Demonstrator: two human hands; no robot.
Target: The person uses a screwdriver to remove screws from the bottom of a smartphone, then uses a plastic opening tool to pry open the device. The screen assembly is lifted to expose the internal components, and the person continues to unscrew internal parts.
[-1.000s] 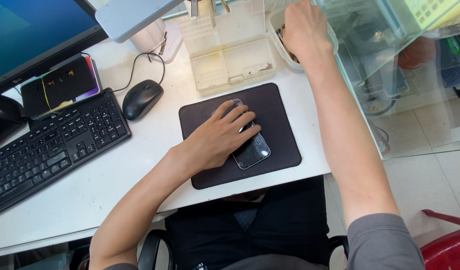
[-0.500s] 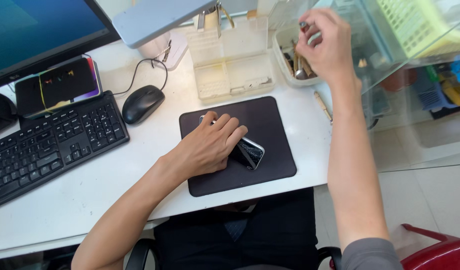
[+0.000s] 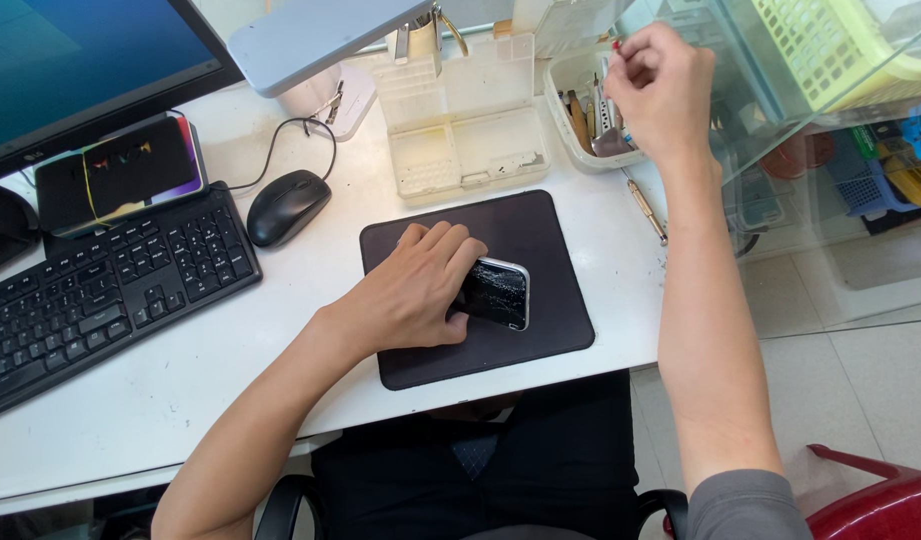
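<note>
A phone with a cracked screen (image 3: 498, 293) lies on the dark mat (image 3: 540, 232) at centre frame. The left hand (image 3: 412, 292) curls over its left end, gripping it. The right hand (image 3: 660, 92), upper right, is closed above the white tool tray (image 3: 563, 108), pinching what seems a thin red-tipped tool (image 3: 616, 46).

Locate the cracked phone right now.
In the head view the cracked phone lies on the dark mat, centre of the white desk, under the left hand, below the compartment box.
</note>
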